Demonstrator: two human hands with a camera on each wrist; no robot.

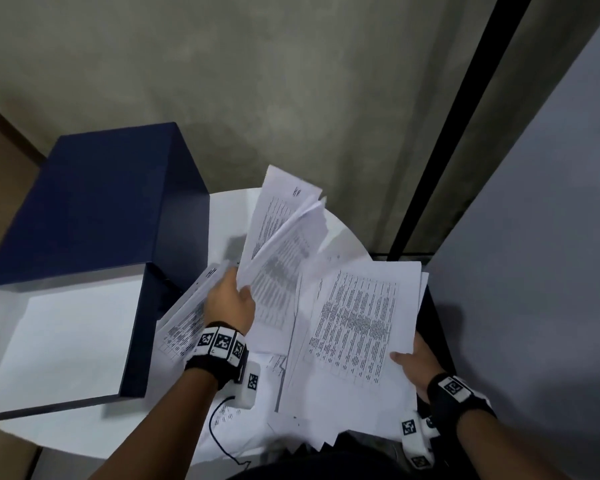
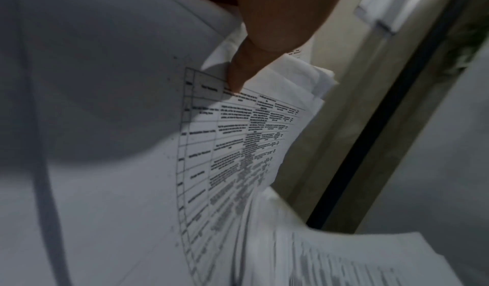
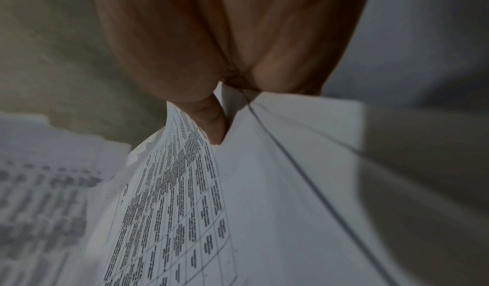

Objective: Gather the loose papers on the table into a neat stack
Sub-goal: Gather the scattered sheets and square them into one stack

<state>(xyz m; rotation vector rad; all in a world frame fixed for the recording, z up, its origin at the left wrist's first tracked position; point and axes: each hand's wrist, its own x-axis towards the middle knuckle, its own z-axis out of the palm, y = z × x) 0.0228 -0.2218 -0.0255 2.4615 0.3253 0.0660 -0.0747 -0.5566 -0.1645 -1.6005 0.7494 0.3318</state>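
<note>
Two hands, two unruly bundles of papers above a round white table (image 1: 222,216)

The left hand (image 1: 230,303) pinches a fanned sheaf (image 1: 284,233) at twelve o'clock; the right hand (image 1: 417,366) grips a wider spread (image 1: 354,327) at three o'clock. More sheets (image 1: 243,424) lie beneath. Both bundles look splayed, so sheets could slide out toward the table's edge, near the open blue box (image 1: 94,216).

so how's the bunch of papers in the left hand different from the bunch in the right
The left hand holds its papers steeply tilted, splaying apart at the top; the right hand holds its papers flatter and better aligned. The left grip is at the bunch's lower left edge, the right at its lower right corner. Both bunches are white sheets printed with tables, each pinched under a thumb above the round white table.
</note>
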